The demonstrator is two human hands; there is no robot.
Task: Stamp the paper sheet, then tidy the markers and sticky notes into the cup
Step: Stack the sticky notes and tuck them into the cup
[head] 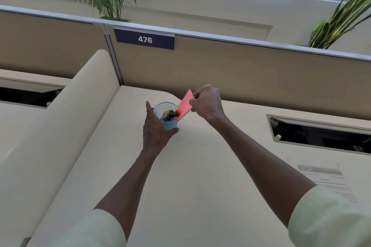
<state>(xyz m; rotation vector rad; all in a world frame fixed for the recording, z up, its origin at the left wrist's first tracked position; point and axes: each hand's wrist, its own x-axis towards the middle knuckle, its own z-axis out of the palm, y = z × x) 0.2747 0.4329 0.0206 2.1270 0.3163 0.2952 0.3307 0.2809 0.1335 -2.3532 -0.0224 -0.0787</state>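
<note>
A light blue mesh cup (168, 106) stands on the beige desk, with several markers (170, 116) inside it. My left hand (155, 128) wraps around the cup's near side, thumb under its right edge. My right hand (206, 102) pinches a pink pad of sticky notes (184, 107) at its upper corner. The pad is tilted, and its lower corner dips into the cup's right rim. The printed paper sheet (329, 180) lies flat at the right of the desk, partly behind my right sleeve.
A tan partition with a dark sign reading 476 (145, 39) rises behind the desk (200, 166). A dark cable slot (321, 136) opens in the desk at right, another at far left. A rounded divider (88, 90) slopes along the left. Plants stand above the partition.
</note>
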